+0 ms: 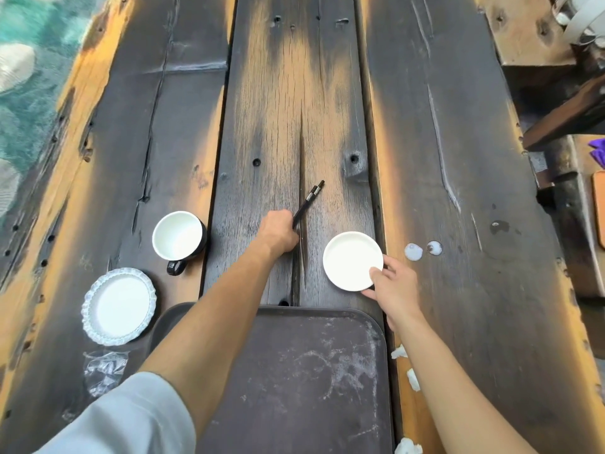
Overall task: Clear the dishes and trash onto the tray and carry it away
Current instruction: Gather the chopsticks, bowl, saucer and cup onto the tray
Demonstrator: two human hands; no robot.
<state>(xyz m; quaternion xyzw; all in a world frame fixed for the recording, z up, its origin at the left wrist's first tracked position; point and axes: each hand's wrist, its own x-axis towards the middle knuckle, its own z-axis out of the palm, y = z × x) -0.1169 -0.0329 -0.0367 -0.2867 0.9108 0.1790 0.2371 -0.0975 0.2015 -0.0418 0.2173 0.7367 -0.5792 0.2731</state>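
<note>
With left hand (pixel 278 235) grips chopsticks (pixel 309 201) at frame centre, with right hand (pixel 393 283) pinches white dish (pixel 350 257) by its rim, seemingly to lift both onto tray (pixel 294 371) below

Dark chopsticks (pixel 310 199) in left hand (pixel 278 233), dish (pixel 350 258) in right hand (pixel 391 285)
</note>
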